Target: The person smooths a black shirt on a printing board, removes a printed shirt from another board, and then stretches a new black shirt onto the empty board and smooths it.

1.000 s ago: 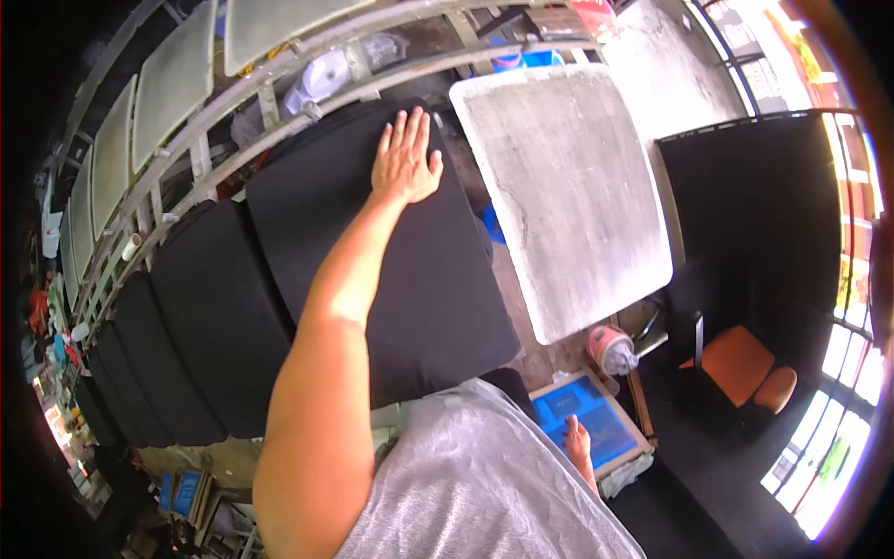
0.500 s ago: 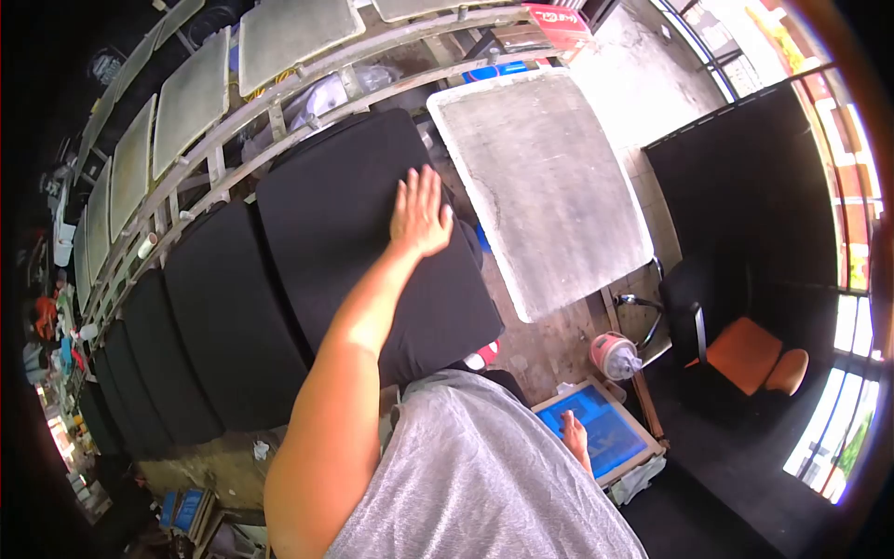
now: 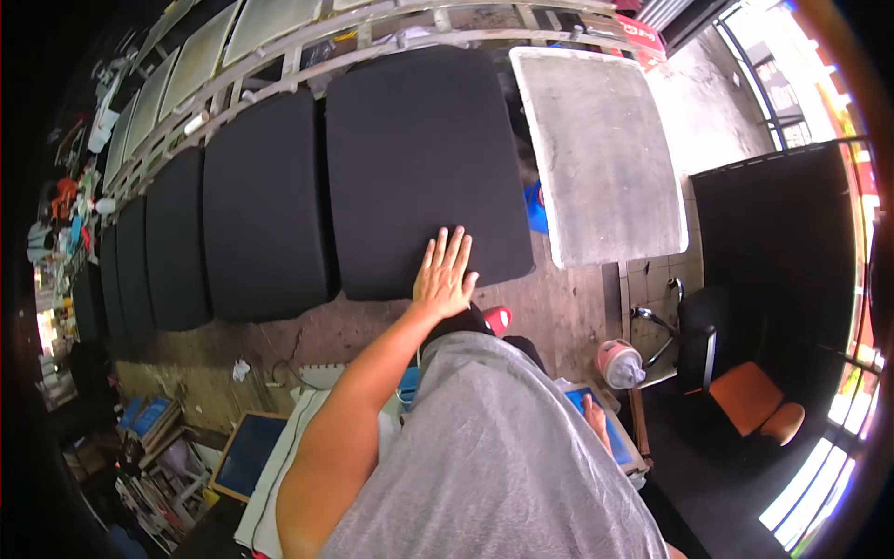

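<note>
My left hand (image 3: 447, 272) lies flat, fingers spread, on the near edge of a black cloth-covered board (image 3: 424, 158). The black surface looks smooth. To its left, more black-covered boards (image 3: 265, 205) stand in a row. A bare grey board (image 3: 610, 154) with a pale rim is on the right of the covered one. My right hand (image 3: 594, 419) hangs low beside my grey shirt, above a blue framed screen (image 3: 610, 438); its fingers are partly visible and look loosely extended, holding nothing.
Behind the boards runs a metal rail frame (image 3: 400, 42) with more grey boards beyond. A pink bucket (image 3: 618, 363) stands on the floor to the right, near an orange-seated chair (image 3: 747, 396). Framed screens (image 3: 250, 455) lean at the lower left.
My left hand has slid over the black cloth from the board's upper right part to its near edge. The view has shifted, and my right hand stays low at my side.
</note>
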### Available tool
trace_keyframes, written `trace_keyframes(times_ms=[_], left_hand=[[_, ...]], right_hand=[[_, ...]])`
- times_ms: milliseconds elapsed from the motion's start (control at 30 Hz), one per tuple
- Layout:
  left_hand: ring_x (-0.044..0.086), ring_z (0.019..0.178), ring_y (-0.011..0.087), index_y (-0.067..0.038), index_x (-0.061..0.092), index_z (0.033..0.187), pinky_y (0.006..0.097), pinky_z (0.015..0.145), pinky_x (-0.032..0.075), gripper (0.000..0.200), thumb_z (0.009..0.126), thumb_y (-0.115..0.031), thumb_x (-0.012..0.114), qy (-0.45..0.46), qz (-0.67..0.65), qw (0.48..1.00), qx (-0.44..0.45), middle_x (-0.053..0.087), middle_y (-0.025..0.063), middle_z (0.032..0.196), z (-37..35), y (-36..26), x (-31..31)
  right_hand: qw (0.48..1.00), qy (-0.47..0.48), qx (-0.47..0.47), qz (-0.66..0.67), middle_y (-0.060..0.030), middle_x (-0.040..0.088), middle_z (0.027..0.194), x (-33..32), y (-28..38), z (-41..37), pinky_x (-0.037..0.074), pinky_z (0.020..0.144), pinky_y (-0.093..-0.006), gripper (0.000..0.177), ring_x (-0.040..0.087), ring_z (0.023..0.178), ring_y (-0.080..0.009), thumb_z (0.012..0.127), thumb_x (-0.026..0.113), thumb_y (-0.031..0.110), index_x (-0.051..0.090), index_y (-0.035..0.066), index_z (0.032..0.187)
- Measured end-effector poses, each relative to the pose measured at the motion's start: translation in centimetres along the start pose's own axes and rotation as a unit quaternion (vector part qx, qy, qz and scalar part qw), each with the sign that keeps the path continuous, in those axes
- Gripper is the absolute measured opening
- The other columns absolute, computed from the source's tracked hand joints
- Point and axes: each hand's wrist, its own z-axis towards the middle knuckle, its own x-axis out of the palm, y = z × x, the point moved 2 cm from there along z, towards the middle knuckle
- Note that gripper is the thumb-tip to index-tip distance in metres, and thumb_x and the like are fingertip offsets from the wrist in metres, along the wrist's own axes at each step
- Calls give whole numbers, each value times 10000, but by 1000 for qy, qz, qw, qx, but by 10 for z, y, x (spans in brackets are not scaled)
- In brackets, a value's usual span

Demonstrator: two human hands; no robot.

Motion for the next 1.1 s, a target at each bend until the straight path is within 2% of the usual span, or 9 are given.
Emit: trace_keyframes(times_ms=[33,200,333,400,500,700,867,1000,1100], left_hand=[[197,1556,419,-13,304,1598,570,1256,176,759,973,-378,533,-6,14,1000,3,216,177,1696,-4,-1,0],[210,1551,425,-9,308,1594,574,1254,178,732,992,-373,512,-24,1,1000,3,235,186,1688,-4,1,-9],[255,1529,450,11,307,1584,569,1251,198,673,1012,-295,486,-136,-7,991,-8,282,206,1665,21,9,-61],[259,1535,415,-10,307,1590,544,1259,202,686,1013,-340,479,-155,19,988,-16,291,185,1664,42,18,-64],[165,1575,366,-61,245,1628,510,1282,154,725,1014,-388,449,-47,65,994,-67,197,123,1711,37,45,-13],[179,1573,361,-65,247,1629,504,1284,149,725,1008,-378,452,-56,79,993,-64,210,121,1708,34,42,-11],[226,1548,408,22,282,1593,535,1266,180,732,992,-347,480,-63,50,996,-32,244,198,1681,-25,9,-12],[258,1526,460,61,329,1561,588,1237,209,730,978,-346,495,36,-16,999,33,302,247,1644,-129,-25,-5],[264,1523,459,60,339,1557,590,1237,208,729,969,-335,507,-4,-21,1000,6,310,249,1639,-128,-15,-21]], right_hand=[[1000,-1,-18,12,-175,699,776,-4,-2,9,518,708,-410,725,672,731,-262,1017,453,659,734,-9,1018],[998,-10,-34,60,-173,706,811,-21,13,44,522,715,-411,695,674,758,-267,1033,471,614,717,-36,1058],[998,1,-17,67,-195,707,866,-26,23,46,524,737,-421,626,682,822,-291,1048,485,554,708,-30,1047],[988,-11,-152,22,-216,706,881,-14,-9,67,519,741,-425,592,685,832,-313,1046,495,535,708,-17,1040],[997,-9,-66,25,-220,704,851,-15,-14,52,515,719,-436,602,688,807,-321,1050,469,542,714,-8,1030],[996,-25,-36,73,-119,681,768,-24,-45,35,531,644,-359,696,665,699,-198,1034,460,613,727,-23,1131],[1000,-17,-2,26,-136,729,848,-32,-22,6,534,597,-360,695,691,725,-207,1036,446,628,739,10,1163],[996,-13,-20,86,-200,751,968,-18,-24,2,544,698,-395,739,711,838,-267,1040,432,631,726,-40,1139],[999,27,-20,6,-287,723,1031,-1,-53,17,506,918,-472,771,697,1026,-404,1041,407,627,713,-79,1090]])
